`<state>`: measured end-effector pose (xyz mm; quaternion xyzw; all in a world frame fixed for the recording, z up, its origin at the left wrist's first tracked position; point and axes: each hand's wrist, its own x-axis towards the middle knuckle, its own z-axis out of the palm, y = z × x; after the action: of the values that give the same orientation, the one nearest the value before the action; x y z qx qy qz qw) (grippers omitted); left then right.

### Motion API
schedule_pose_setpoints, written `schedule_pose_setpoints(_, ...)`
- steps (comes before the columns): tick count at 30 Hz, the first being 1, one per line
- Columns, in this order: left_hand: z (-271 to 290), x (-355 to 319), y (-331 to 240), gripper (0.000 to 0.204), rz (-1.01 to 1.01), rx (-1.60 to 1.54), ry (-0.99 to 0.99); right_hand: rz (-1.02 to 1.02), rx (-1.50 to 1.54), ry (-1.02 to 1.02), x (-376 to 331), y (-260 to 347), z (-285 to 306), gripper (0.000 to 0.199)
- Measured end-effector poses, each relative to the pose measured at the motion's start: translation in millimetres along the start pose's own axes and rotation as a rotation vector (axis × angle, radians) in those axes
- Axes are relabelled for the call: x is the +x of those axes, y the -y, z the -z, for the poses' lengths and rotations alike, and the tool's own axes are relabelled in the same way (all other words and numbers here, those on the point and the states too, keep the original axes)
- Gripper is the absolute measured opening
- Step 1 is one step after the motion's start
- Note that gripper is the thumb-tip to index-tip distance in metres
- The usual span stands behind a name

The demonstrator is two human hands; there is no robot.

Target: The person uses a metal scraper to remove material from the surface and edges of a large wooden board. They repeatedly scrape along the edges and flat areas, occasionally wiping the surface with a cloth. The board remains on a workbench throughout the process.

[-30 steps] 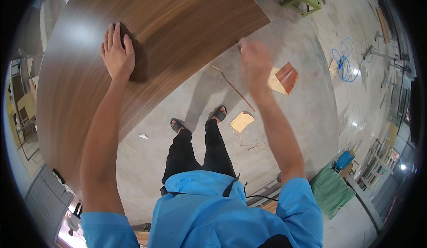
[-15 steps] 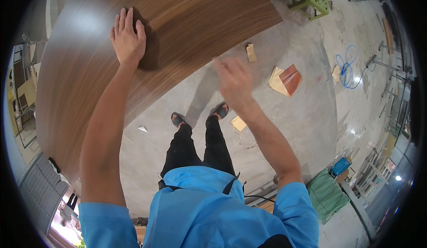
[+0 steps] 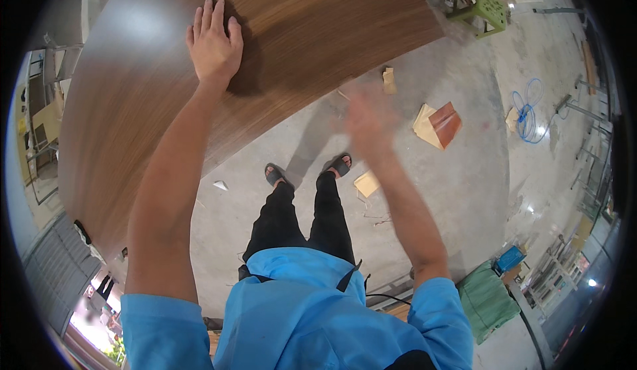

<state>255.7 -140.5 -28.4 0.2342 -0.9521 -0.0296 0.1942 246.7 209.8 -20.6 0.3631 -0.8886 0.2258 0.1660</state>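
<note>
A large dark-brown wood-grain panel (image 3: 312,32) spreads before me at a height above the floor. My left hand (image 3: 215,48) lies flat on its top with the fingers stretched out, holding nothing. My right hand (image 3: 368,124) is beside the panel's near edge, over the floor, and motion smears its fingers. A thin pale sliver (image 3: 343,95) shows just ahead of that hand, by the edge. Whether the hand holds it, I cannot tell.
Wood-coloured scraps (image 3: 389,80), a folded brown-and-cream sheet (image 3: 438,124) and a yellowish block (image 3: 365,184) lie on the concrete floor. A green plastic stool (image 3: 483,12) stands at the far right, with a coiled blue hose (image 3: 527,115) nearby. Green cloth (image 3: 488,297) lies lower right.
The whole view has shifted slightly, so the panel and floor sit further right. My left hand stays flat on the panel. My right hand is still beside the near edge, more blurred now.
</note>
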Motion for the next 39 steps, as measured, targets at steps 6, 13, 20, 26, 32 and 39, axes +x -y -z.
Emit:
schedule_pose_setpoints(6, -0.3, -1.2, -2.2, 0.055, -0.004, -0.026, -0.026, -0.072, 0.049, -0.035, 15.7, -28.4, 3.5, 0.037)
schedule_pose_setpoints(13, 1.4, 0.0, -0.8, 0.057, 0.003, 0.004, 0.024, -0.061, 0.153, -0.064, 3.8, 49.3, 1.2, 0.041)
schedule_pose_setpoints(20, -6.6, 0.7, 0.8, 0.058, 0.019, -0.061, -0.017, -0.075, 0.151, -0.042, -8.4, 75.2, -10.2, 0.036)
schedule_pose_setpoints(26, 52.6, -30.5, 71.5, 0.058, -0.342, -0.172, 0.076, 0.029, 0.051, -0.021, -12.4, 119.7, -11.6, 0.032)
schedule_pose_setpoints(32, 81.3, -107.4, 183.0, 0.058, -0.163, -0.051, 0.091, -0.105, 0.032, -0.005, -10.4, 94.4, -15.4, 0.033)
schedule_pose_setpoints(39, 74.4, -102.6, 178.4, 0.052, -0.118, -0.093, 0.037, -0.011, 0.285, -0.108, -20.3, 159.7, -17.8, 0.031)
